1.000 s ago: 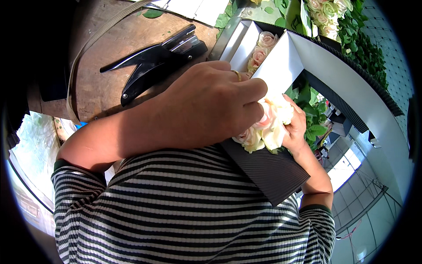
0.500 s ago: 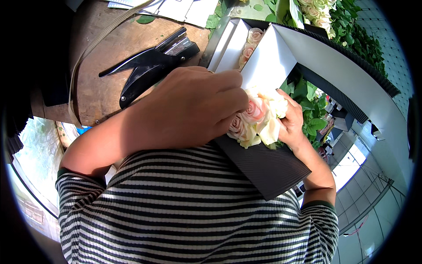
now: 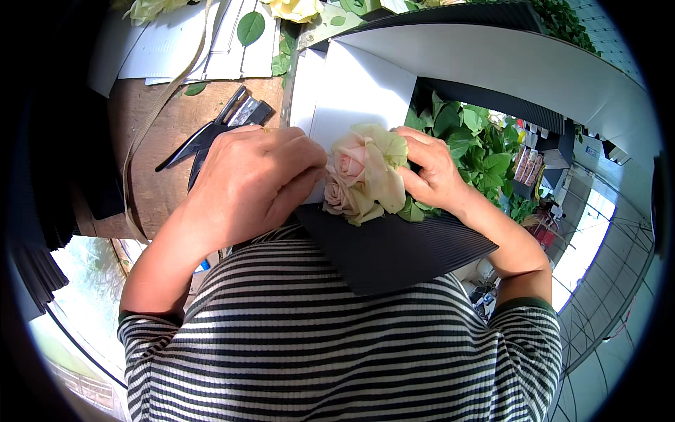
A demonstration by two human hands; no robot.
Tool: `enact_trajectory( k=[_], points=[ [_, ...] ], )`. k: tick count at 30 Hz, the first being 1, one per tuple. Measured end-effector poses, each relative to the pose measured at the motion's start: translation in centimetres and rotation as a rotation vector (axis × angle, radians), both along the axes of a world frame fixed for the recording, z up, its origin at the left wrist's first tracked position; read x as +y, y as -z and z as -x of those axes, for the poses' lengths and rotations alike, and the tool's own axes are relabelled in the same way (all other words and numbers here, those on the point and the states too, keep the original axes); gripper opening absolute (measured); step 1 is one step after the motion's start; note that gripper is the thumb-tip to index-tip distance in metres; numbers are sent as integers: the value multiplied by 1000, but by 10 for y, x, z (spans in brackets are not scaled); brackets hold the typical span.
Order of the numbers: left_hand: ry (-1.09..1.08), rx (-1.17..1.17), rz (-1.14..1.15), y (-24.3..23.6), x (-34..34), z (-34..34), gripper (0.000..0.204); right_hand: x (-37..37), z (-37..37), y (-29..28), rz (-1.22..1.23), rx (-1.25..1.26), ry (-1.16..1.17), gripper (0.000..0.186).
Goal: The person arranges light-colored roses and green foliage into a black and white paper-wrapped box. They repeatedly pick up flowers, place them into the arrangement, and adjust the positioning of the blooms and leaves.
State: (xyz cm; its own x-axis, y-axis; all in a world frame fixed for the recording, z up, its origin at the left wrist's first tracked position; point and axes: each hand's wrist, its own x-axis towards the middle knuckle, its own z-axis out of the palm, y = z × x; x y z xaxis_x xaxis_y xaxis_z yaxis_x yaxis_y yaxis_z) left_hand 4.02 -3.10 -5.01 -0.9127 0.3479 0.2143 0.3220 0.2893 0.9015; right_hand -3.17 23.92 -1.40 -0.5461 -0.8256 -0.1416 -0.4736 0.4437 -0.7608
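Pale pink and cream roses (image 3: 349, 169) are bunched in front of my chest, over a black corrugated cardboard sheet (image 3: 394, 253). My right hand (image 3: 432, 169) grips the bunch from the right, thumb and fingers closed at the outer petals. At the left side of the blooms is my left hand (image 3: 256, 172), its fingers curled together; whatever they pinch is hidden. Behind the flowers a white cardboard panel (image 3: 365, 88) stands upright. A black plier stapler (image 3: 211, 133) lies on the wooden table, partly covered by my left hand.
White sheets (image 3: 169, 49) and a strap (image 3: 158, 105) lie on the wooden table (image 3: 140, 126) at the left. A long white-faced cardboard piece (image 3: 506, 60) curves across the far right. Green rose leaves (image 3: 485, 151) crowd beyond my right hand. Yellow roses (image 3: 294, 8) show at the far edge.
My left hand has drawn left, off the blooms it partly covered. My view has shifted, and the pink roses seen between the white panels no longer show. The right hand still grips the bunch.
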Motion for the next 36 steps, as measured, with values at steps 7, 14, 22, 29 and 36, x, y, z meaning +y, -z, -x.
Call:
enact_trajectory(
  k=[7, 14, 22, 29, 36],
  points=[
    [207, 128, 133, -37, 54, 43, 50, 6, -3, 3, -63, -16, 59, 24],
    [229, 122, 496, -59, 56, 34, 54, 5, -4, 10, 72, 55, 47, 20],
    [278, 151, 467, -61, 51, 28, 46, 21, 9, -14, 25, -50, -53, 31],
    [208, 130, 446, -60, 52, 25, 47, 142, 142, -105, 448, 73, 600, 21],
    [202, 95, 442, -61, 48, 21, 46, 232, 192, 45, -842, 612, 484, 25]
  ],
)
